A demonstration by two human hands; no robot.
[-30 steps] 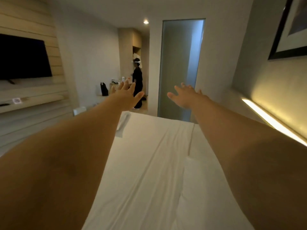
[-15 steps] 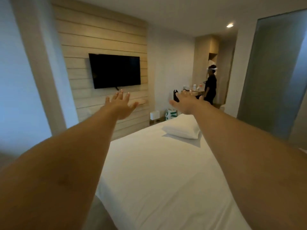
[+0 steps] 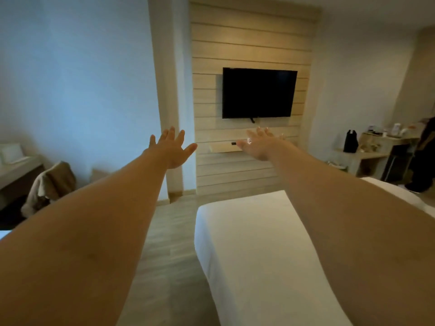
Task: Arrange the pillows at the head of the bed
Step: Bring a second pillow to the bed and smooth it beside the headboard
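Note:
Both my arms stretch straight out in front of me, above the foot end of the white bed (image 3: 254,250). My left hand (image 3: 170,148) has its fingers spread and holds nothing. My right hand (image 3: 261,143) is also spread and empty. A bit of white bedding or pillow (image 3: 400,196) shows at the right edge behind my right arm; I cannot tell which. The head of the bed is out of view.
A black TV (image 3: 259,92) hangs on the slatted wood wall, with a small shelf (image 3: 223,149) under it. A chair draped with a brown cloth (image 3: 49,184) stands at the left. A desk with a black bag (image 3: 350,142) and a person (image 3: 423,158) are at the right. Wood floor lies left of the bed.
My view has swung left, from the doorway and bed length to the TV wall. The pillow seen on the bed has left the view. Both hands stay outstretched and empty.

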